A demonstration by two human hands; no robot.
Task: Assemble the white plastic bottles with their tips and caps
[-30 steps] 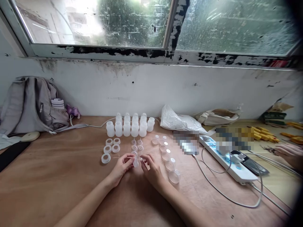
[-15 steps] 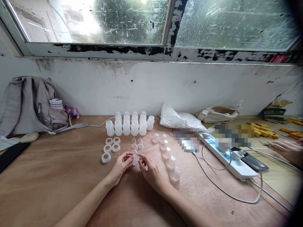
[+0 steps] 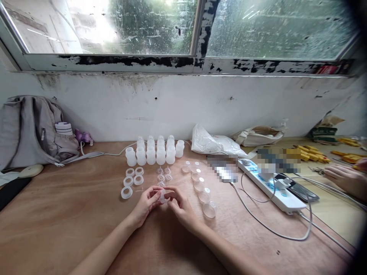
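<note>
Between my two hands is a translucent white screw ring (image 3: 162,196), seen nearly edge-on. My left hand (image 3: 147,204) pinches it from the left. On the other side my right hand (image 3: 181,206) has its fingertips closed against a clear silicone nipple at the ring, mostly hidden by the fingers. Just beyond my hands stand several clear nipples (image 3: 168,178) in two columns. Loose screw rings (image 3: 126,192) lie to their left. Clear domed caps (image 3: 209,210) run in a slanted line on the right, with small round white discs (image 3: 207,190) beside them.
Frosted baby bottles (image 3: 151,156) stand in rows towards the wall. A white plastic bag (image 3: 212,141) lies behind the caps. At right are a power strip (image 3: 275,191) with cables and a phone (image 3: 298,191). Another person's hand (image 3: 344,177) is near yellow tools (image 3: 311,154). A backpack (image 3: 37,130) leans left.
My fingers have closed further round the ring and nipple, which now show less. My right fingers have shifted over the top. The whole view has shifted slightly.
</note>
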